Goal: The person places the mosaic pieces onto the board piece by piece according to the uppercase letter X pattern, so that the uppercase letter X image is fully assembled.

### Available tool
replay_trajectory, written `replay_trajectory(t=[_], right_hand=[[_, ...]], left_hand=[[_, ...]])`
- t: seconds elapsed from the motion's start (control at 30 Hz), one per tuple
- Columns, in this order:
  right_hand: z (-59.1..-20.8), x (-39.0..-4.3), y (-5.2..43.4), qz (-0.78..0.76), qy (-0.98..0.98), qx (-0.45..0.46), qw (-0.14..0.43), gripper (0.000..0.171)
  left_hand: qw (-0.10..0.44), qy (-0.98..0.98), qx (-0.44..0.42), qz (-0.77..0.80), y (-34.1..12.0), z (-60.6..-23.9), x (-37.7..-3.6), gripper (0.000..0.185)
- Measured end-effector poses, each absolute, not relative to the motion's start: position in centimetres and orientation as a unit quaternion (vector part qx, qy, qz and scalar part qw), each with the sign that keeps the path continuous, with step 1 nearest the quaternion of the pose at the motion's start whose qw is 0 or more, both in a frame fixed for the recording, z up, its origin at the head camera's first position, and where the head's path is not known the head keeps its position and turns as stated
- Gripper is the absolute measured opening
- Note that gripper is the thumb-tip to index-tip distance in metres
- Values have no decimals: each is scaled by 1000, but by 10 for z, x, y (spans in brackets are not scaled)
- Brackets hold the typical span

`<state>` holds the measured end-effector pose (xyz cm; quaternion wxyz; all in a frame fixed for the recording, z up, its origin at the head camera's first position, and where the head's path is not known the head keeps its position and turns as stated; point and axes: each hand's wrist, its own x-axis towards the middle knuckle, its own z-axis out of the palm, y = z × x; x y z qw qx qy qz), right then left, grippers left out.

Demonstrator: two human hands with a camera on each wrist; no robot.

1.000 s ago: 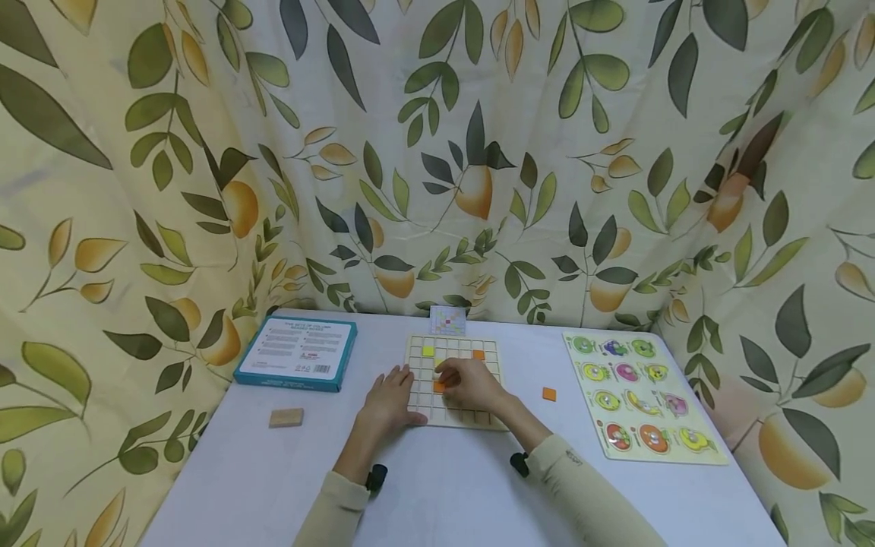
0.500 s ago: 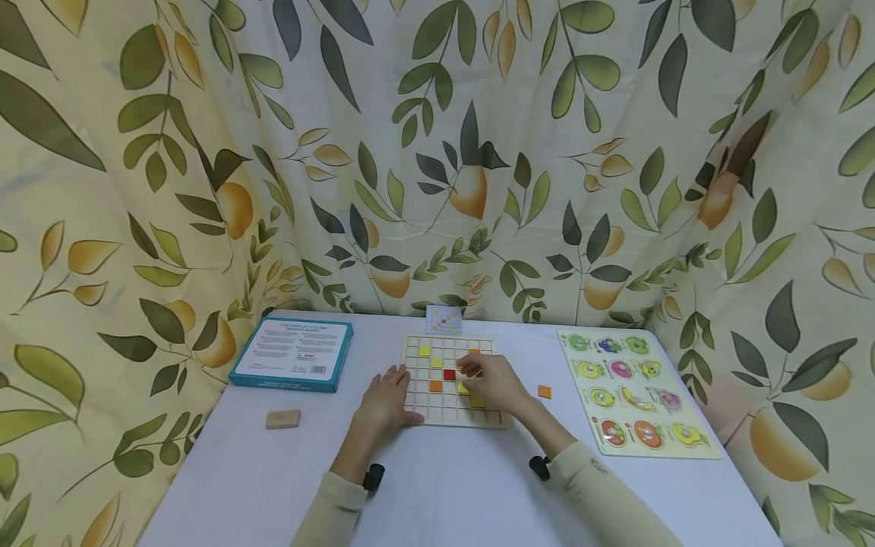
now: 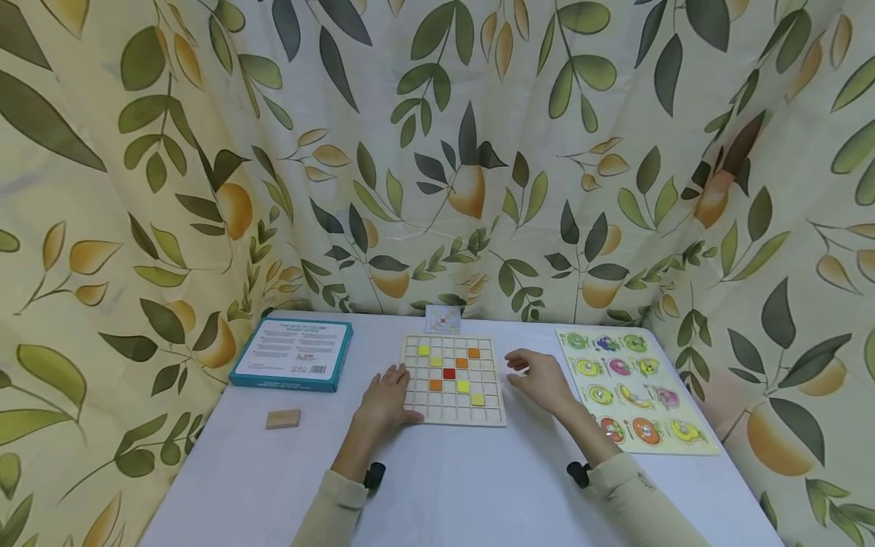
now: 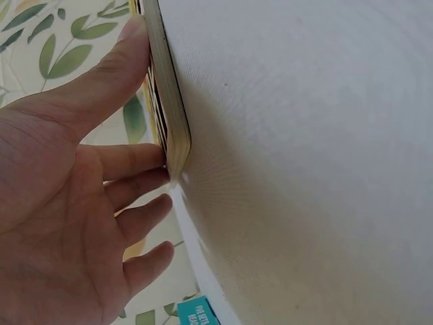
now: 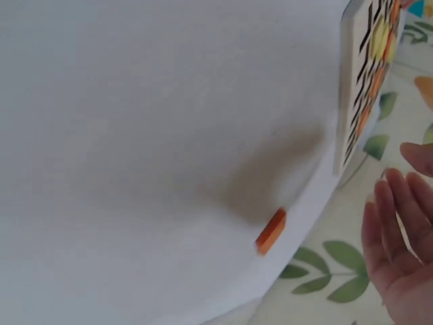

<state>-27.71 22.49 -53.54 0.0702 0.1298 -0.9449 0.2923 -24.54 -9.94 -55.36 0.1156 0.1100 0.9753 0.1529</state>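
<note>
A square wooden grid board (image 3: 418,411) lies mid-table, holding a red tile (image 3: 449,374), several yellow tiles (image 3: 463,387) and orange tiles (image 3: 435,386) in crossing diagonals. My left hand (image 3: 384,400) rests at its near left corner. In the left wrist view the thumb (image 4: 111,74) and two fingertips touch the board's edge (image 4: 177,128). To the right of the board hovers my right hand (image 3: 543,386), holding nothing, fingers loosely bent and thumb apart. Below it, a loose orange tile (image 5: 272,231) lies on the table in the right wrist view; the hand hides it from the head view.
A small pattern card (image 3: 443,319) stands behind the board. At the left are a teal-edged box (image 3: 294,353) and a wooden block (image 3: 283,419). A fruit-picture board (image 3: 642,380) lies at the right, partly under the right forearm. Patterned curtains enclose the table.
The right hand was over the board's middle, then over its right part where an orange tile now sits. It has since moved right, off the board, above the loose orange tile. The left hand stays.
</note>
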Motion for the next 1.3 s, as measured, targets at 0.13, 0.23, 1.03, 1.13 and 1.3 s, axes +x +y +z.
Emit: replay_trajectory(t=[0.13,0.23,1.03,1.13,1.3], right_hand=[[-537,-275,244,283,-950,111,77,33],[-541,-272,256,278,-953,96,74,35],[-555,-271,291,261,-963,64,-25,48],[-554,-272,292,265,-962,57,-26,49],[-555,-273,291,272,-961,53,-27,56]], left_hand=[[115,975,108,155,-100,-554,-246,101],[119,975,106,152,-100,-555,-246,102],[112,975,106,158,-102,-555,-245,100],[112,975,110,160,-101,-555,-245,100],[110,976,114,151,-101,-555,-245,100]])
